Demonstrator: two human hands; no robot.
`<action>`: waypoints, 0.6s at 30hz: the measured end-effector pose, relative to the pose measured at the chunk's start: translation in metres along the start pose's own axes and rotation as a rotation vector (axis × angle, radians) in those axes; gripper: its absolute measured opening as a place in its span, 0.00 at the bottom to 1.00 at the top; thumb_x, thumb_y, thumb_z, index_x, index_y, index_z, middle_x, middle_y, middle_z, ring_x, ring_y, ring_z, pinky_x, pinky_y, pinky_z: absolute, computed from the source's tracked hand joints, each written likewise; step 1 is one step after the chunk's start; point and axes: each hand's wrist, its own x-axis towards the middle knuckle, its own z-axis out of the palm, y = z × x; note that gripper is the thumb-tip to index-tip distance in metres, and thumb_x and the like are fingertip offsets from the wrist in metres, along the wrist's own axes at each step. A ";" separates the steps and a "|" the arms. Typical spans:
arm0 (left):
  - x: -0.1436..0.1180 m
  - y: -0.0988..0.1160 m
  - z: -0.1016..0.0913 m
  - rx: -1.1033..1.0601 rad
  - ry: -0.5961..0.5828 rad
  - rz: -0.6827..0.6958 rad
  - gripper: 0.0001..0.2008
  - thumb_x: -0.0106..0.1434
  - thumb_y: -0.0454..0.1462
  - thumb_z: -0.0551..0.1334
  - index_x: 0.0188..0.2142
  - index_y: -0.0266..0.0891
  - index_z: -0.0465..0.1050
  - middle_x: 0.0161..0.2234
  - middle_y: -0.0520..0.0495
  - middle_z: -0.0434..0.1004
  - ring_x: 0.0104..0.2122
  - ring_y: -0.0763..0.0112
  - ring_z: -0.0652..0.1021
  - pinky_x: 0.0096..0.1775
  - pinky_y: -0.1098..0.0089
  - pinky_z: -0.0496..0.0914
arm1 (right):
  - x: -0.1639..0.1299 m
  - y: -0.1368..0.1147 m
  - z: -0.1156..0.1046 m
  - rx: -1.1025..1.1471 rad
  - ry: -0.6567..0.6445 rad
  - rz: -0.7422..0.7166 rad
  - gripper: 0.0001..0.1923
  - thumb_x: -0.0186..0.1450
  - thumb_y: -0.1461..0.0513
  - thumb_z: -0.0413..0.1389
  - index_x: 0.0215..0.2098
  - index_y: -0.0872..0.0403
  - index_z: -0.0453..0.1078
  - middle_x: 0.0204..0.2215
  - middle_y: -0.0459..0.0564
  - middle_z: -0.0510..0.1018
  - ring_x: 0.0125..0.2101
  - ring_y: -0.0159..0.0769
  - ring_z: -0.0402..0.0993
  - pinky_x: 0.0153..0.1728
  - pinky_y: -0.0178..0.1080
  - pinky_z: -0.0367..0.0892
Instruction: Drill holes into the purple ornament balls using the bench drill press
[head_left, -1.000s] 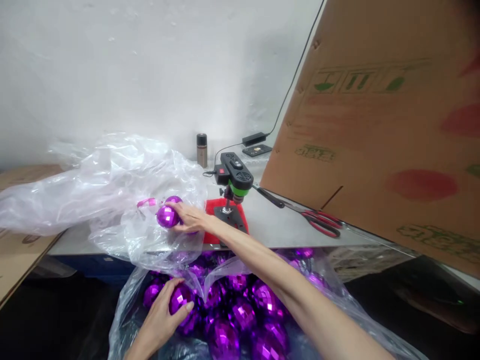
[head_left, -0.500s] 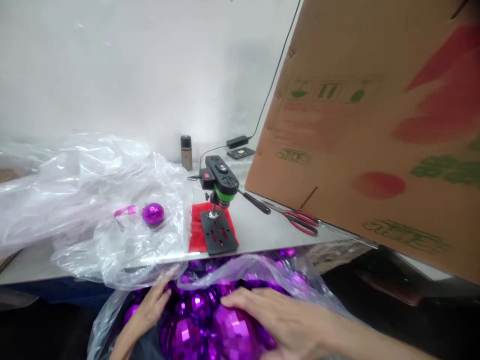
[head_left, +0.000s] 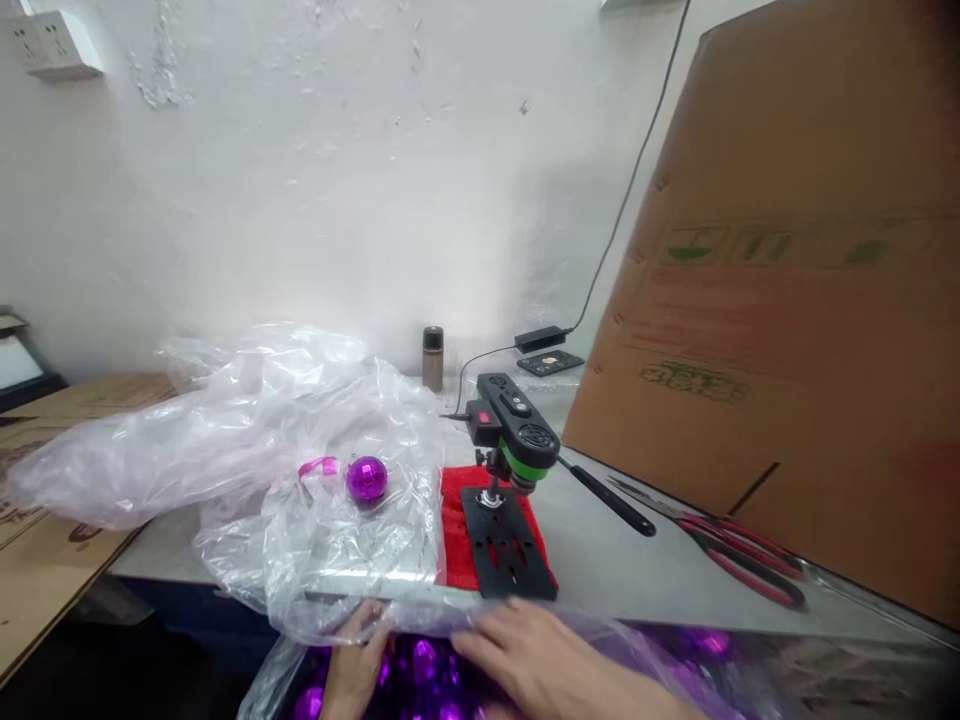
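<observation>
A clear plastic bag (head_left: 279,672) full of shiny purple mirror-faceted balls (head_left: 424,662) is open below the table's front edge. My left hand (head_left: 355,660) is at the bag's far rim, its fingers bent against the film and closed on it. To the right, my right hand (head_left: 536,655) has its fingers curled over the same rim, partly blurred. Neither hand holds a ball. On the table, a single purple ball (head_left: 367,481) lies on crumpled clear plastic (head_left: 330,400), with a pink ribbon (head_left: 319,466) beside it.
A small black-and-green device on a stand (head_left: 517,430) is on a red cloth (head_left: 456,540). Red-handled scissors (head_left: 742,555) and a black-handled tool (head_left: 611,498) lie right of it. A large cardboard box (head_left: 787,300) leans at right. Behind are a bottle (head_left: 433,358) and a power adapter (head_left: 541,338).
The view has tilted up and swung left. My right hand has left the large purple ball and is now at the bag's rim. My left hand has closed on the film.
</observation>
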 end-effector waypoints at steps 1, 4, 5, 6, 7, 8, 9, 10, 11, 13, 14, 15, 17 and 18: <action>0.001 0.004 0.001 -0.024 0.006 -0.021 0.37 0.54 0.73 0.62 0.23 0.43 0.81 0.24 0.44 0.83 0.27 0.55 0.81 0.35 0.60 0.79 | 0.034 -0.001 -0.011 0.049 -0.043 0.028 0.18 0.71 0.53 0.64 0.55 0.51 0.76 0.44 0.51 0.86 0.41 0.43 0.85 0.46 0.42 0.79; 0.002 0.011 0.003 -0.073 0.015 -0.061 0.32 0.52 0.68 0.65 0.20 0.43 0.79 0.20 0.46 0.78 0.24 0.58 0.77 0.30 0.62 0.74 | 0.133 0.002 -0.015 0.082 -0.056 0.161 0.17 0.74 0.59 0.61 0.58 0.56 0.75 0.53 0.60 0.83 0.52 0.47 0.83 0.53 0.46 0.78; 0.002 0.012 0.003 -0.086 0.026 -0.069 0.30 0.53 0.66 0.65 0.20 0.43 0.79 0.20 0.46 0.78 0.25 0.58 0.77 0.31 0.62 0.73 | 0.161 0.005 -0.008 0.089 -0.047 0.192 0.21 0.75 0.60 0.60 0.64 0.56 0.71 0.60 0.62 0.79 0.58 0.49 0.80 0.57 0.48 0.77; 0.001 0.013 0.004 -0.101 0.036 -0.079 0.28 0.53 0.64 0.65 0.21 0.43 0.79 0.21 0.46 0.79 0.26 0.58 0.77 0.33 0.62 0.73 | 0.185 0.007 0.002 0.098 -0.040 0.229 0.27 0.74 0.59 0.61 0.69 0.55 0.66 0.66 0.65 0.73 0.64 0.52 0.75 0.61 0.52 0.74; 0.000 0.013 0.003 -0.117 0.041 -0.088 0.26 0.53 0.62 0.66 0.21 0.43 0.79 0.22 0.46 0.80 0.27 0.57 0.77 0.35 0.61 0.74 | 0.204 0.010 0.013 0.105 -0.039 0.269 0.33 0.73 0.57 0.63 0.73 0.55 0.61 0.70 0.68 0.68 0.68 0.56 0.70 0.64 0.56 0.71; -0.001 0.013 0.003 -0.133 0.040 -0.098 0.24 0.52 0.60 0.66 0.21 0.43 0.79 0.23 0.46 0.81 0.29 0.57 0.78 0.37 0.61 0.74 | 0.219 0.012 0.026 0.112 -0.043 0.312 0.38 0.73 0.55 0.64 0.75 0.55 0.57 0.73 0.71 0.63 0.69 0.60 0.66 0.65 0.61 0.69; -0.001 0.012 0.002 -0.149 0.034 -0.109 0.23 0.51 0.59 0.67 0.21 0.43 0.80 0.24 0.46 0.81 0.29 0.57 0.78 0.38 0.61 0.74 | 0.229 0.015 0.037 0.120 -0.054 0.345 0.40 0.72 0.54 0.65 0.76 0.55 0.56 0.73 0.71 0.61 0.71 0.61 0.64 0.66 0.63 0.68; 0.000 0.011 0.001 -0.163 0.028 -0.120 0.22 0.51 0.58 0.67 0.22 0.42 0.80 0.24 0.46 0.82 0.30 0.58 0.78 0.38 0.61 0.74 | 0.236 0.018 0.048 0.123 -0.068 0.372 0.42 0.70 0.55 0.67 0.76 0.55 0.56 0.74 0.70 0.60 0.72 0.63 0.61 0.66 0.65 0.66; 0.001 0.011 0.001 -0.175 0.023 -0.131 0.22 0.50 0.58 0.68 0.22 0.42 0.80 0.24 0.47 0.81 0.29 0.59 0.78 0.38 0.62 0.74 | 0.241 0.021 0.057 0.124 -0.079 0.393 0.42 0.69 0.56 0.69 0.75 0.54 0.58 0.74 0.68 0.60 0.73 0.63 0.58 0.67 0.66 0.65; 0.003 0.009 0.000 -0.190 0.024 -0.146 0.22 0.49 0.58 0.68 0.21 0.42 0.79 0.22 0.48 0.81 0.28 0.60 0.77 0.36 0.62 0.74 | 0.244 0.030 0.069 0.121 -0.084 0.425 0.39 0.67 0.59 0.69 0.73 0.52 0.62 0.75 0.62 0.59 0.74 0.63 0.55 0.68 0.66 0.65; 0.003 0.009 0.000 -0.193 0.030 -0.146 0.22 0.49 0.58 0.68 0.20 0.42 0.79 0.22 0.48 0.80 0.27 0.61 0.76 0.36 0.62 0.74 | 0.244 0.035 0.073 0.119 -0.075 0.442 0.37 0.68 0.59 0.69 0.72 0.52 0.63 0.75 0.61 0.59 0.74 0.62 0.55 0.67 0.66 0.66; 0.003 0.009 0.001 -0.194 0.040 -0.142 0.22 0.49 0.58 0.69 0.20 0.42 0.78 0.21 0.48 0.80 0.27 0.61 0.76 0.35 0.62 0.73 | 0.243 0.041 0.075 0.118 -0.060 0.461 0.36 0.69 0.59 0.67 0.71 0.51 0.63 0.74 0.60 0.60 0.73 0.60 0.58 0.66 0.64 0.68; 0.002 0.010 0.004 -0.192 0.069 -0.121 0.22 0.49 0.58 0.69 0.19 0.43 0.78 0.21 0.48 0.80 0.27 0.61 0.77 0.35 0.63 0.73 | 0.241 0.052 0.075 0.120 -0.022 0.504 0.33 0.71 0.59 0.65 0.71 0.51 0.63 0.71 0.59 0.65 0.68 0.57 0.66 0.63 0.62 0.72; 0.001 0.010 0.006 -0.188 0.088 -0.108 0.22 0.50 0.58 0.69 0.20 0.43 0.79 0.22 0.48 0.81 0.28 0.60 0.78 0.35 0.63 0.74 | 0.239 0.056 0.072 0.125 -0.004 0.519 0.32 0.71 0.60 0.65 0.70 0.52 0.63 0.68 0.59 0.68 0.66 0.55 0.69 0.62 0.61 0.73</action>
